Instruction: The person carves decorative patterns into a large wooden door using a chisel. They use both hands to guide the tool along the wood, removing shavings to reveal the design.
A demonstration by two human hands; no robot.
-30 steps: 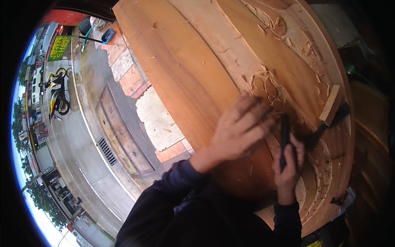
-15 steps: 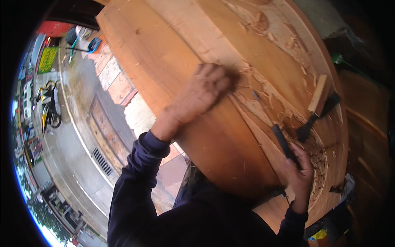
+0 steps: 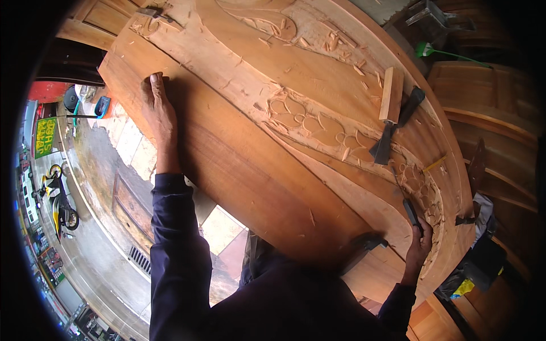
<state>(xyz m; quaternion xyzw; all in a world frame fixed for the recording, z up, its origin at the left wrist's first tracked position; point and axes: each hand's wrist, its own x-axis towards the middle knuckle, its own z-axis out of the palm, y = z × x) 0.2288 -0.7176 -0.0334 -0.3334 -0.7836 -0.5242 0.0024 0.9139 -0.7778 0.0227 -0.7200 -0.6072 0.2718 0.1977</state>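
A large reddish-brown wooden panel (image 3: 244,165) with carved floral relief (image 3: 318,128) lies in front of me. In my right hand (image 3: 419,241) is a slim carving chisel with a black handle (image 3: 410,212); its thin blade points up and away over the carving near the right end. My left hand (image 3: 160,116) is over the panel's far left edge, thumb uppermost; its other fingers are mostly hidden. A tool with a wooden handle (image 3: 391,94) and a dark flared metal part (image 3: 382,146) lies on the panel, ahead of my right hand.
Wood chips (image 3: 335,42) are scattered over the far part. A yellow pencil (image 3: 435,164) lies by the right rim, and a dark object (image 3: 369,244) sits at the near edge. Wooden panels (image 3: 489,125) stand at the right. A motorcycle (image 3: 58,202) stands outside at the left.
My left hand has moved left from the panel's middle to its far left edge, and the chips over the floral carving have thinned. The right hand still holds the chisel. The view has shifted.
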